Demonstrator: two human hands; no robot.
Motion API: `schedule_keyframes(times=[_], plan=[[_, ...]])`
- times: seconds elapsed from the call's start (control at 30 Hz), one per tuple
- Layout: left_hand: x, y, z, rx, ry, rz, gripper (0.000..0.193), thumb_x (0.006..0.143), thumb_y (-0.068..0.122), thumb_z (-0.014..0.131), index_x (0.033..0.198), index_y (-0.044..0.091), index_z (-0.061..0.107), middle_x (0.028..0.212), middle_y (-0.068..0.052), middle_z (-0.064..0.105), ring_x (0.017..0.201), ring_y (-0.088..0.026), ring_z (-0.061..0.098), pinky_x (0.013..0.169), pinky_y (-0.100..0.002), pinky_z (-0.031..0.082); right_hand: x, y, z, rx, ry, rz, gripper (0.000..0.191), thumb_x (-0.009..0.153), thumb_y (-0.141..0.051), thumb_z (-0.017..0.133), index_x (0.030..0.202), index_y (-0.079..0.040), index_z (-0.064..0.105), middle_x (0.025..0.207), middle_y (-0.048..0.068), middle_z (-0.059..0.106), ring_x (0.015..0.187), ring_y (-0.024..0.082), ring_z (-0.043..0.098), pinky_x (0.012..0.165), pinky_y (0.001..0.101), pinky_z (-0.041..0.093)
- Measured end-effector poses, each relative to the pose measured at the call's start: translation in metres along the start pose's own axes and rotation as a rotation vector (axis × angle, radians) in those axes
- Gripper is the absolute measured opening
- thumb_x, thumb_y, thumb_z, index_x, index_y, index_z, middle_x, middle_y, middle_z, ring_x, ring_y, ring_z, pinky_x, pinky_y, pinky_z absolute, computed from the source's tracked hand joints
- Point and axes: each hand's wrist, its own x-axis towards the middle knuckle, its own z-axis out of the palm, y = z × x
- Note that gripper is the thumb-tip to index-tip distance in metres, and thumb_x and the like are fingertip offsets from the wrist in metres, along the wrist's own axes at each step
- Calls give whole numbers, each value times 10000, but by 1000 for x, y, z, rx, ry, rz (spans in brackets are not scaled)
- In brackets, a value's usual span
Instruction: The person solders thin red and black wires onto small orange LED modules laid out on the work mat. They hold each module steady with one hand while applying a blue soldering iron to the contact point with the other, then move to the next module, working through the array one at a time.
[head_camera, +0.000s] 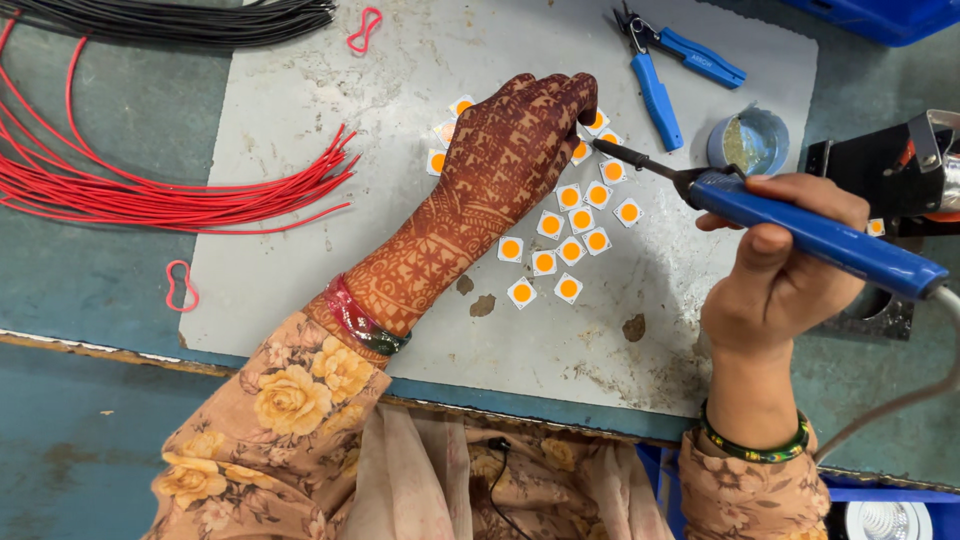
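My left hand, patterned with henna, lies palm-down on the grey work mat, its fingertips pressing on small square chips with orange centres scattered beneath and beside it. Whether the fingers pinch one chip is hidden. My right hand grips a blue-handled soldering iron; its dark tip points left and sits just by my left fingertips and the topmost chips.
A bundle of red wires lies at the left, black cables at the top left. Blue-handled pliers and a small round tin lie behind the iron. A black stand sits at the right edge. Red rubber bands lie about.
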Motion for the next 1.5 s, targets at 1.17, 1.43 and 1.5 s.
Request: schedule_keyframes(times=[1.17,1.43,1.5], plan=[[19,14,-41,-92,43,-64,271,940,10,606,1163,156,657,1079,-60,690,1024,-281,681,864,-418,557,40,-9,-12,-7,52,3,517,1238,-445,526,1245,71,518,1034,122,623,808,230,739,682,268,596],[31,17,-34,17,-77,-69,194,970,126,657,1156,123,601,924,-95,727,902,-317,700,737,-477,538,29,12,-1,-2,84,11,536,1247,-453,537,1230,83,536,1092,141,626,814,230,747,699,267,588],[41,14,-33,120,-178,-116,153,995,236,679,1093,132,626,917,-81,723,914,-300,696,766,-469,536,29,14,-3,-5,97,9,552,1236,-468,528,1222,83,533,1096,135,626,815,227,749,693,265,591]])
